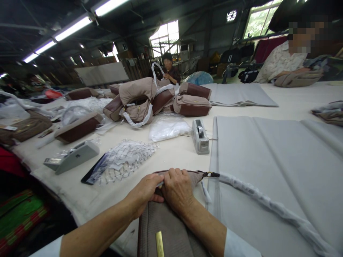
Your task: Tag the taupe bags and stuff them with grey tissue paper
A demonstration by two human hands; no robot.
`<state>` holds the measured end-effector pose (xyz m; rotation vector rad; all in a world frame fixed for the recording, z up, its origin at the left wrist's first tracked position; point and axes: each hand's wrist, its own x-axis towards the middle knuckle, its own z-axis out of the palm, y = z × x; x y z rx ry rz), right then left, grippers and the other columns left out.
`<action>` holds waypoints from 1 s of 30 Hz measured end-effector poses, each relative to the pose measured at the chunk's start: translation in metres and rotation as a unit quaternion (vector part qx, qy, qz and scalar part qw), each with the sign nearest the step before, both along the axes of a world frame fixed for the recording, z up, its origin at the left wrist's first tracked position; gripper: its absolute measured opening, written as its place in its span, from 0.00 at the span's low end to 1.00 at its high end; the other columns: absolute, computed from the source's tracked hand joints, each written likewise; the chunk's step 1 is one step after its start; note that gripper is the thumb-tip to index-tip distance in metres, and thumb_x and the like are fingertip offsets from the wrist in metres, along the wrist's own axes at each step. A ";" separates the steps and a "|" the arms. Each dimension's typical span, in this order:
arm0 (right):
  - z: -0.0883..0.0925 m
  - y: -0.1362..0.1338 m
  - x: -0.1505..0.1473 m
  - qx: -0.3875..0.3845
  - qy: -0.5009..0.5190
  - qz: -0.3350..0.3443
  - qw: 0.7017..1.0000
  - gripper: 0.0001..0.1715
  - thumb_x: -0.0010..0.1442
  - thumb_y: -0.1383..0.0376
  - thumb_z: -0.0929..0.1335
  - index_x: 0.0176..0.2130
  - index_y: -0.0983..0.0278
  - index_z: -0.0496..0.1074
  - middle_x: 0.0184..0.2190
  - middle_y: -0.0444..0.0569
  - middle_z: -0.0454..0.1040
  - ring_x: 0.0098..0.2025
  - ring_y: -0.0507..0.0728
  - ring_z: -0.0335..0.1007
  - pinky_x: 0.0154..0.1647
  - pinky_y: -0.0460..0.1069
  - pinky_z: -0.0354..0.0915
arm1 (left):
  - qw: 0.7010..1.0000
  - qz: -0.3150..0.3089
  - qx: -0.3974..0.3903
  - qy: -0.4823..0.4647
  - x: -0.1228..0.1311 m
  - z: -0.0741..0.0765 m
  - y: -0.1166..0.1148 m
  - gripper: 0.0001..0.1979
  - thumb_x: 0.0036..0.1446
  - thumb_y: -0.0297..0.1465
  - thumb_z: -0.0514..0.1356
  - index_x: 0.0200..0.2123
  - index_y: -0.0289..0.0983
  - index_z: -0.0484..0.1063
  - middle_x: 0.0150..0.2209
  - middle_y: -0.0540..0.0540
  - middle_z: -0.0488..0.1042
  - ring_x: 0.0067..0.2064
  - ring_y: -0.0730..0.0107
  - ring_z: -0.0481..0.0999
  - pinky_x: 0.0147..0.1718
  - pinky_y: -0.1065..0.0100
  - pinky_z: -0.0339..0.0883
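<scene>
A taupe handbag [171,228] with dark piping and a gold metal plate lies in front of me at the table's near edge. My left hand [149,191] is closed at the bag's upper edge, thumb on top, with a small pale bit showing at its fingertips. Right beside it, my right hand [177,187] presses down on the same edge with its fingers curled over; what lies beneath them is hidden. From a metal ring on the bag's right corner, a strap [257,198] wrapped in white material runs off to the right.
Grey sheets [270,157] cover the table's right side. Tape dispensers stand ahead [200,137] and at left [73,155], near a bag of wrapped pieces [122,160]. Finished-looking handbags [138,94] are piled farther back. One person [284,59] sits right, another [171,69] across.
</scene>
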<state>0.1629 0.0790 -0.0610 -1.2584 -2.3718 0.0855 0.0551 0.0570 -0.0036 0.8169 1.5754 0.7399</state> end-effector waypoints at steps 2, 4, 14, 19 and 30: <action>0.000 0.002 -0.001 -0.044 -0.016 0.015 0.999 0.09 0.61 0.68 0.62 0.33 0.65 0.70 0.31 0.54 0.71 0.36 0.62 0.65 0.35 0.55 0.54 | 1.000 -0.004 0.007 0.010 0.003 -0.001 -0.002 0.14 0.48 0.40 0.55 0.31 0.35 0.69 0.34 0.46 0.69 0.40 0.63 0.67 0.28 0.68 0.68; 0.001 0.003 -0.002 -0.073 -0.021 0.018 0.997 0.10 0.61 0.69 0.61 0.34 0.66 0.71 0.33 0.56 0.72 0.36 0.63 0.66 0.36 0.56 0.55 | 1.000 -0.011 0.012 0.021 0.004 -0.004 -0.002 0.15 0.48 0.41 0.54 0.32 0.35 0.69 0.36 0.45 0.69 0.41 0.62 0.67 0.28 0.68 0.68; 0.020 -0.006 0.042 -0.183 0.114 0.063 0.974 0.26 0.58 0.63 0.67 0.55 0.66 0.64 0.45 0.54 0.72 0.47 0.60 0.65 0.46 0.52 0.60 | 0.973 -0.144 0.036 0.180 -0.015 -0.004 0.006 0.15 0.50 0.42 0.53 0.24 0.35 0.65 0.23 0.53 0.65 0.18 0.75 0.67 0.18 0.72 0.60; 0.005 0.004 0.053 -0.224 0.200 0.075 0.951 0.15 0.55 0.70 0.69 0.45 0.64 0.73 0.36 0.48 0.72 0.39 0.55 0.66 0.42 0.48 0.59 | 0.958 -0.150 0.061 0.238 -0.012 -0.006 0.007 0.13 0.49 0.41 0.56 0.27 0.36 0.64 0.25 0.51 0.69 0.19 0.71 0.72 0.18 0.72 0.61; 0.001 0.028 0.044 -0.159 0.071 0.214 0.961 0.08 0.62 0.66 0.63 0.37 0.65 0.71 0.33 0.48 0.71 0.37 0.56 0.65 0.40 0.50 0.56 | 0.934 -0.223 0.160 0.229 -0.009 -0.008 -0.002 0.13 0.56 0.37 0.52 0.34 0.37 0.74 0.37 0.47 0.74 0.25 0.71 0.70 0.23 0.72 0.64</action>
